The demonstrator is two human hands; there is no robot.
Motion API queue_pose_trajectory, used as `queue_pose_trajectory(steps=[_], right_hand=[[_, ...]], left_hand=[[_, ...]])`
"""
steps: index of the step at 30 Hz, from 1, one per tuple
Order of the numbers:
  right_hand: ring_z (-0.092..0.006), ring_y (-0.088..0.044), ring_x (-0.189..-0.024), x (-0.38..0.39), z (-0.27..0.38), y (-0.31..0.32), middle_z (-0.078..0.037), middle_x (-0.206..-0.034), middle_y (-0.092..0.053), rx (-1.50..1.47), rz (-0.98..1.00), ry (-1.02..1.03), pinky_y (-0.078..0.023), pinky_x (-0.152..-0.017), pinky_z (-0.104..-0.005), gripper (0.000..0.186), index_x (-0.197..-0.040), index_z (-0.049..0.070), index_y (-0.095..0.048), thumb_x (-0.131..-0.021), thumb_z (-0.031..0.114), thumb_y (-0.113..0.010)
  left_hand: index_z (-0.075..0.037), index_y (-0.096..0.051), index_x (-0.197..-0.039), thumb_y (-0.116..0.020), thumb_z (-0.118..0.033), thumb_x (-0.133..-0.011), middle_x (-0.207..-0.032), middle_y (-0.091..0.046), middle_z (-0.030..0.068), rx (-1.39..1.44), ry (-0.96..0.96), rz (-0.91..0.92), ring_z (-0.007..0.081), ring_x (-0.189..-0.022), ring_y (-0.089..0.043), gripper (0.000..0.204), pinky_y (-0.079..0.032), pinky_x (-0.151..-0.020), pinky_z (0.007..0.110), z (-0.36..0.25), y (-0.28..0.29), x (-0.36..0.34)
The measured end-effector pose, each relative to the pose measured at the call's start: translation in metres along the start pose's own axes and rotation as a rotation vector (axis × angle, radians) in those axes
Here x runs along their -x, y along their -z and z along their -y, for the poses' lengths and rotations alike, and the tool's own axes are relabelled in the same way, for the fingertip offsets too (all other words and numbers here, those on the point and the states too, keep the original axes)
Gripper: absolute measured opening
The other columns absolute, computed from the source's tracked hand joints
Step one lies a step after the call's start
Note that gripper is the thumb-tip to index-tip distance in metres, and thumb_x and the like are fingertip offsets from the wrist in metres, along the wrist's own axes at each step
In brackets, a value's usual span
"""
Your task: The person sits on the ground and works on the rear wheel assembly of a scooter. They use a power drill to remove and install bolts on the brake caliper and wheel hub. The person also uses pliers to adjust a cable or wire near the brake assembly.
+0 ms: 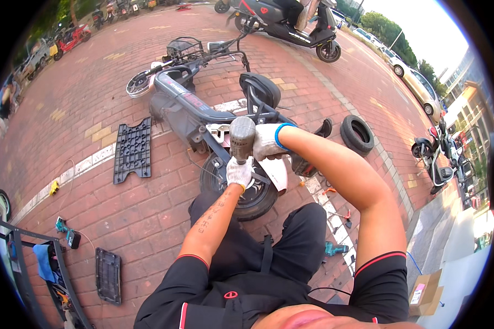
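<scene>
My right hand [268, 141], in a whitish work glove with a blue band at the wrist, grips a grey impact wrench [242, 136] over the rear of an electric scooter. My left hand [240, 172], also gloved, is closed at the tool's nose, beside the rear wheel [251, 204]. What its fingers hold is hidden. The scooter's dark grey frame [189, 103] lies on its side, handlebars pointing away from me. Its black seat [260, 90] sticks out to the right. A white panel [275, 174] shows just below my right hand.
A loose tyre [357, 135] lies right of the scooter. Black plastic panels [133, 150] [108, 275] and a teal cordless drill [67, 232] lie left; another teal tool [335, 249] is by my right knee. A rider's scooter [291, 24] stands beyond; a cardboard box [426, 293] is lower right.
</scene>
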State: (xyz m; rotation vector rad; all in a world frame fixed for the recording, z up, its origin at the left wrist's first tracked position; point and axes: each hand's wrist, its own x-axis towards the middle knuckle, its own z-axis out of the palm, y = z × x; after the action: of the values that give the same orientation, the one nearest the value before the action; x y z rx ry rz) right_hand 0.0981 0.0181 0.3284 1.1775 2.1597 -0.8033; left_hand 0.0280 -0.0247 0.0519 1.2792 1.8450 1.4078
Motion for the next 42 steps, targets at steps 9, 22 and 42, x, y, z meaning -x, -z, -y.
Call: queue_pose_trajectory(steps=[9, 22, 42], right_hand=[[-0.0202, -0.057, -0.046, -0.024, -0.017, -0.011, -0.011, -0.058, -0.060, 0.067, -0.011, 0.052, -0.044, -0.041, -0.0367, 0.008, -0.078, -0.002, -0.067, -0.074, 0.005, -0.069], [-0.0224, -0.067, -0.060, 0.010, 0.005, -0.017, -0.012, -0.074, -0.072, 0.019, -0.115, -0.028, -0.052, -0.052, -0.0374, 0.019, -0.089, 0.002, -0.076, -0.074, 0.012, -0.076], [-0.0265, -0.067, -0.055, 0.043, 0.003, -0.023, -0.017, -0.067, -0.069, 0.155, -0.250, 0.034, -0.051, -0.046, -0.0382, 0.019, -0.083, -0.001, -0.074, -0.067, 0.000, -0.064]], left_hand=[[-0.001, -0.069, -0.106, -0.074, -0.030, -0.090, -0.099, -0.073, 0.0225, 0.030, -0.018, 0.014, 0.0403, -0.098, -0.070, 0.033, -0.053, -0.086, 0.046, 0.005, -0.001, -0.003], [-0.021, -0.071, -0.121, -0.047, -0.046, -0.104, -0.111, -0.076, 0.0110, -0.396, -0.133, 0.366, 0.0358, -0.108, -0.069, 0.039, -0.051, -0.092, 0.048, 0.008, 0.026, -0.014], [-0.021, -0.067, -0.131, -0.044, -0.021, -0.105, -0.124, -0.071, 0.0098, -0.383, -0.096, 0.527, 0.0324, -0.117, -0.063, 0.035, -0.044, -0.102, 0.042, -0.033, 0.034, -0.008]])
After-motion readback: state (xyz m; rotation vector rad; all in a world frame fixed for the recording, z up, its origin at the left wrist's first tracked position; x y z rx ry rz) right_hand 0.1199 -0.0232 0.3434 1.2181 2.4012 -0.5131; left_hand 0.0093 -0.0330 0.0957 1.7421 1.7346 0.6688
